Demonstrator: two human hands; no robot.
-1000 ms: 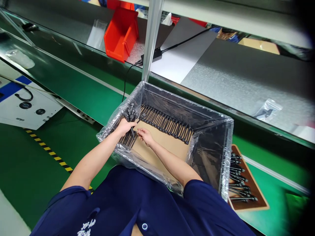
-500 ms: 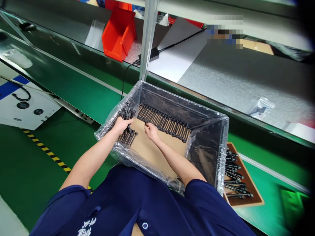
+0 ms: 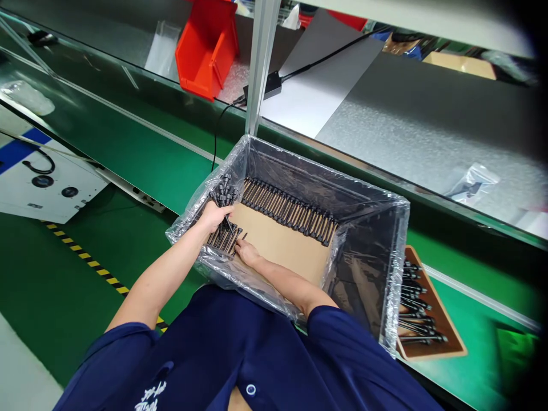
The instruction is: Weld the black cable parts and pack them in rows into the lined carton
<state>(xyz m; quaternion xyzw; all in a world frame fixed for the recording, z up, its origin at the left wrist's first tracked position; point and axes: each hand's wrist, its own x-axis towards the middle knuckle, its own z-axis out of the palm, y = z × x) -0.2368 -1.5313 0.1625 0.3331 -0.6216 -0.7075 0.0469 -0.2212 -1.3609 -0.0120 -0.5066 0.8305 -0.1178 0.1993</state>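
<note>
My left hand (image 3: 213,217) is closed round a bunch of black rod-shaped parts (image 3: 225,193) with knobbed ends, over the left side of a plastic-lined bin (image 3: 372,201). Low in the bin, at the end of a short row of the same parts (image 3: 220,238), my right hand (image 3: 247,252) is closed on one black rod, its tip showing past the fingers. A longer row of these parts (image 3: 291,211) lies side by side along the far wall. Brown cardboard (image 3: 282,245) forms the bin's floor.
A brown tray (image 3: 445,325) with more black parts stands right of the bin. Behind it rises a metal post (image 3: 260,68). On the shelf are a red bin (image 3: 208,51), a black adapter (image 3: 272,85) with a cable and a small plastic bag (image 3: 473,184).
My right hand has moved from below the far row towards me and left, down to the end of the near row. My left hand still grips its bunch.
</note>
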